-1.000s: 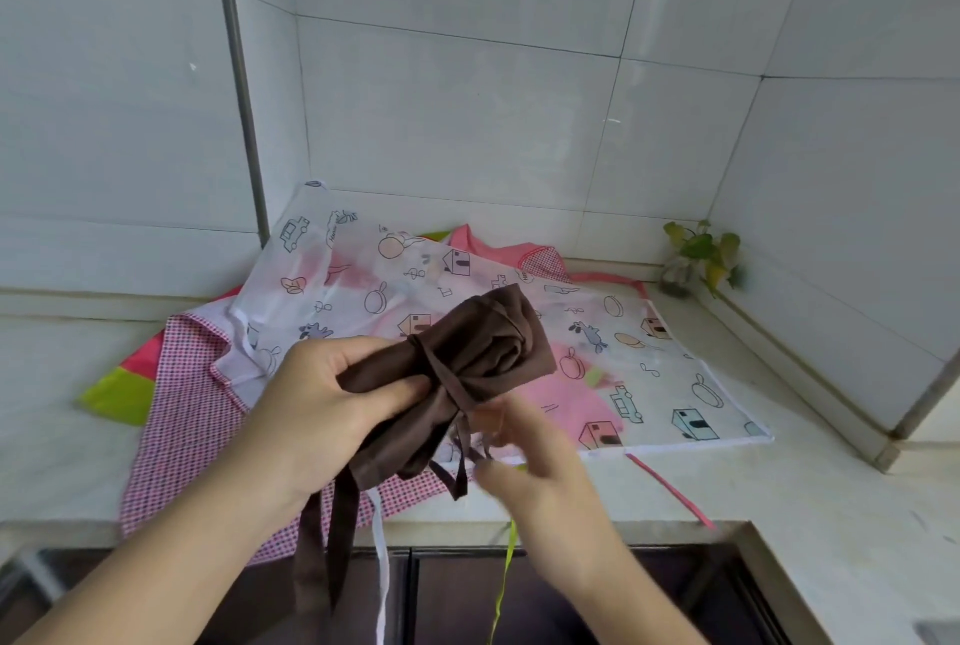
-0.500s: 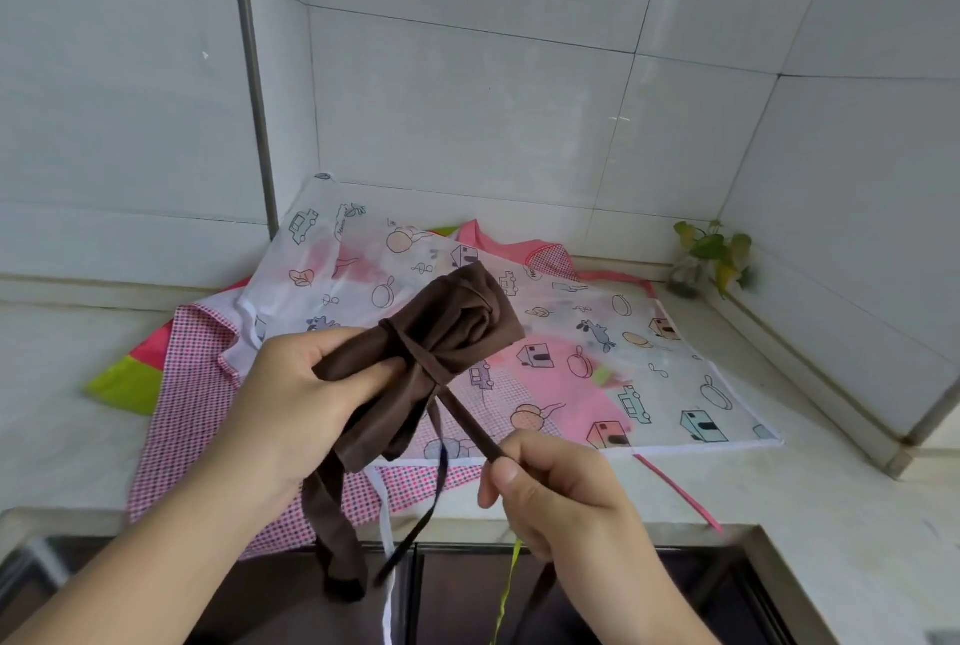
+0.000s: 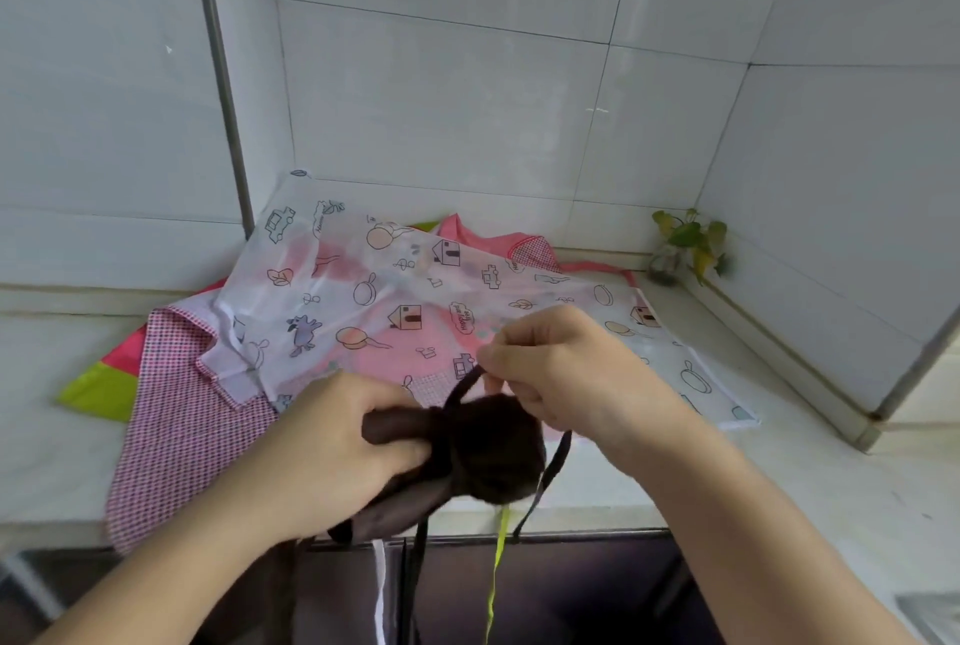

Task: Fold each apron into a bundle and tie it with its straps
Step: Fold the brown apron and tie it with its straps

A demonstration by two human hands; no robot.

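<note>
A rolled brown apron bundle (image 3: 491, 452) is held above the counter's front edge. My left hand (image 3: 337, 447) grips its left end, fingers curled round the cloth. My right hand (image 3: 556, 363) is above the bundle and pinches a thin brown strap (image 3: 462, 387) that rises from its top. Another brown strap (image 3: 550, 473) loops down on the right side, and loose ends hang below the edge. Behind lie a white printed apron (image 3: 395, 301), a pink checked apron (image 3: 176, 415) and a lime green piece (image 3: 96, 392).
The pale counter (image 3: 779, 478) meets tiled walls at the back and right. A small plant (image 3: 685, 244) stands in the back right corner. A metal pipe (image 3: 218, 72) runs up the left wall. White and lime straps (image 3: 493, 577) dangle over the dark front.
My right hand moved from below the bundle up and over its top, carrying the strap with it. The bundle dropped lower and turned in my left hand.
</note>
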